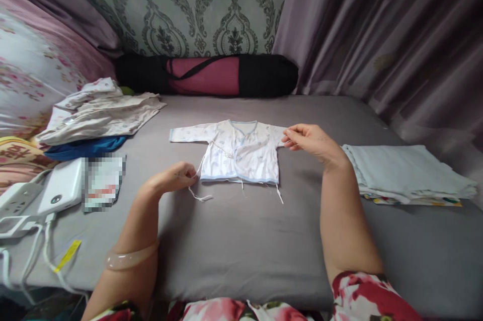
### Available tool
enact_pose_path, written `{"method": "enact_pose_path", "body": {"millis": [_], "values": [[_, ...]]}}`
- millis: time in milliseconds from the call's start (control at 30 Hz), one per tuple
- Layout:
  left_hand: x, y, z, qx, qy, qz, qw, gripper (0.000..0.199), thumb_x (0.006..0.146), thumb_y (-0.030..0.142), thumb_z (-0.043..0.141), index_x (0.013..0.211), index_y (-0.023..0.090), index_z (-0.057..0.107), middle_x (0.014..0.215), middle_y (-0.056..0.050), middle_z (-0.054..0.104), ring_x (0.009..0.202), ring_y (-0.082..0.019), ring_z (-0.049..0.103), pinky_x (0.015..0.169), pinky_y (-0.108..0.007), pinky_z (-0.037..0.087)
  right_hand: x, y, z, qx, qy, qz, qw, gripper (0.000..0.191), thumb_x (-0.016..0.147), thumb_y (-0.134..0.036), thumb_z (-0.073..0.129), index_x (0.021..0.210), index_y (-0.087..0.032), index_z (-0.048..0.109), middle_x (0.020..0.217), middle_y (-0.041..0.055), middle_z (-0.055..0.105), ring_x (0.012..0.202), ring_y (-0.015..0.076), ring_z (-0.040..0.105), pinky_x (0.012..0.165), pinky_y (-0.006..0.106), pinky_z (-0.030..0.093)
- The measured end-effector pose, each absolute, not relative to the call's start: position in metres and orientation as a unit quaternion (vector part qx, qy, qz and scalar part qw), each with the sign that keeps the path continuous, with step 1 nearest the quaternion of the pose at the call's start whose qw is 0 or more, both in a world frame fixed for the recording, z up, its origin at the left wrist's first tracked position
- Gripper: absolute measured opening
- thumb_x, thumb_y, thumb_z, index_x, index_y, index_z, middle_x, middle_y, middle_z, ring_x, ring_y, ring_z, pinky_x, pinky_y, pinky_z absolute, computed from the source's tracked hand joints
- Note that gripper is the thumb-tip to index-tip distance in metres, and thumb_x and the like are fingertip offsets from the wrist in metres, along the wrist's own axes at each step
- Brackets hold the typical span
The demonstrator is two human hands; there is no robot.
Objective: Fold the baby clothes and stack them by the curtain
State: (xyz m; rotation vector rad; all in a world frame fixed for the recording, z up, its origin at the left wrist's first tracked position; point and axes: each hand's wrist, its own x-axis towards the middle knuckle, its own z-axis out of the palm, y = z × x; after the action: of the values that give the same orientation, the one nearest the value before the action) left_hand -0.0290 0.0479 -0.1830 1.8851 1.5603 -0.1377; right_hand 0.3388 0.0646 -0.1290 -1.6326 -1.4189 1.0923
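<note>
White infant wrap shirt (256, 162) lies front-up on grey sheet (241, 240), left hand (177, 177) pinching a side tie (204, 198), right hand (311, 142) bunched at one sleeve (276, 132), grip uncertain; hard tugging could skew the garment.

Readable text: none for certain.
Yellow cushion (39, 161): bold brown strokes, shaped like a written character (too distorted at the picture's edge for me to read).
Pixelated packet (103, 182): a reddish band across a pale face, any lettering lost in the blocks.
White box (68, 182): a round dark mark near one end, too small to make out.
Yellow tag (68, 255): no legible print.
</note>
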Motion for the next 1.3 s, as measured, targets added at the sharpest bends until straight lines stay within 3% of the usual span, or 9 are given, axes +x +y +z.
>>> {"method": "enact_pose_path", "body": {"millis": [233,400,500,600,767,833,967,1067,1300], "values": [[-0.072,0.059,-0.177,0.603,0.7,0.068,0.375,0.032,0.058,0.048,0.062,0.066,0.017,0.064,0.059,-0.004,0.065,0.059,-0.018,0.06,0.052,-0.025,0.045,0.351,0.056,-0.119,-0.677,-0.561,0.383,0.283,0.012,0.092,-0.02,0.058,0.085,-0.014,0.065,0.083,0.0074,0.072,0.067,0.0101,0.064,0.059,0.019,0.05],[-0.04,0.074,-0.156,0.591,0.692,0.243,0.337,0.037,0.067,0.048,0.062,0.073,0.012,0.064,0.065,-0.008,0.065,0.056,-0.016,0.061,0.054,-0.029,0.051,0.348,0.055,-0.12,-0.675,-0.581,0.37,0.265,0.014,0.093,-0.018,0.054,0.085,-0.014,0.064,0.085,0.0081,0.072,0.069,0.0105,0.065,0.058,0.019,0.049],[-0.009,0.079,-0.145,0.681,0.56,0.37,0.293,0.058,0.071,0.048,0.066,0.118,0.016,0.058,0.106,-0.011,0.065,0.082,-0.019,0.066,0.067,-0.032,0.056,0.345,0.058,-0.125,-0.664,-0.604,0.372,0.238,0.014,0.092,-0.017,0.053,0.085,-0.014,0.064,0.085,0.0081,0.072,0.067,0.0108,0.065,0.058,0.019,0.049],[0.004,0.074,-0.149,0.76,0.502,0.342,0.233,0.073,0.072,0.047,0.07,0.136,0.027,0.044,0.133,-0.011,0.048,0.104,-0.021,0.061,0.076,-0.033,0.056,0.344,0.06,-0.132,-0.648,-0.632,0.375,0.202,0.013,0.09,-0.017,0.052,0.084,-0.014,0.064,0.082,0.0075,0.071,0.067,0.0123,0.065,0.057,0.02,0.047],[-0.02,0.054,-0.189,0.76,0.545,0.216,0.282,0.071,0.078,0.053,0.065,0.137,0.022,0.04,0.106,-0.007,0.059,0.087,-0.018,0.06,0.073,-0.032,0.054,0.346,0.051,-0.155,-0.618,-0.704,0.323,0.134,0.011,0.083,-0.02,0.055,0.079,-0.017,0.064,0.077,0.0026,0.07,0.069,0.0136,0.063,0.06,0.021,0.043],[-0.03,0.045,-0.206,0.742,0.559,0.184,0.32,0.074,0.076,0.055,0.066,0.137,0.022,0.039,0.098,-0.005,0.06,0.079,-0.017,0.059,0.07,-0.031,0.052,0.343,0.039,-0.166,-0.613,-0.718,0.306,0.124,0.013,0.083,-0.021,0.054,0.089,-0.017,0.065,0.079,0.0012,0.069,0.072,0.0138,0.062,0.062,0.021,0.041],[-0.033,0.029,-0.222,0.724,0.561,0.172,0.364,0.071,0.076,0.052,0.066,0.135,0.022,0.04,0.09,-0.002,0.06,0.073,-0.015,0.057,0.066,-0.028,0.048,0.334,0.01,-0.183,-0.606,-0.728,0.306,0.098,0.037,0.082,-0.026,0.055,0.118,-0.018,0.054,0.084,0.0006,0.068,0.075,0.0149,0.061,0.063,0.022,0.039],[-0.026,0.023,-0.222,0.722,0.567,0.186,0.35,0.059,0.081,0.047,0.06,0.131,0.021,0.043,0.087,-0.001,0.06,0.073,-0.014,0.054,0.067,-0.027,0.046,0.327,-0.006,-0.189,-0.606,-0.74,0.28,0.077,0.047,0.082,-0.026,0.055,0.128,-0.019,0.046,0.095,0.0037,0.067,0.082,0.0166,0.06,0.067,0.022,0.038],[-0.009,0.019,-0.222,0.709,0.615,0.202,0.278,0.04,0.085,0.039,0.046,0.121,0.02,0.048,0.076,0.002,0.059,0.07,-0.014,0.056,0.069,-0.027,0.044,0.305,-0.018,-0.192,-0.672,-0.721,0.161,0.046,0.047,0.088,-0.021,0.046,0.134,-0.018,0.042,0.111,0.0117,0.067,0.093,0.0247,0.064,0.073,0.029,0.038]]}}
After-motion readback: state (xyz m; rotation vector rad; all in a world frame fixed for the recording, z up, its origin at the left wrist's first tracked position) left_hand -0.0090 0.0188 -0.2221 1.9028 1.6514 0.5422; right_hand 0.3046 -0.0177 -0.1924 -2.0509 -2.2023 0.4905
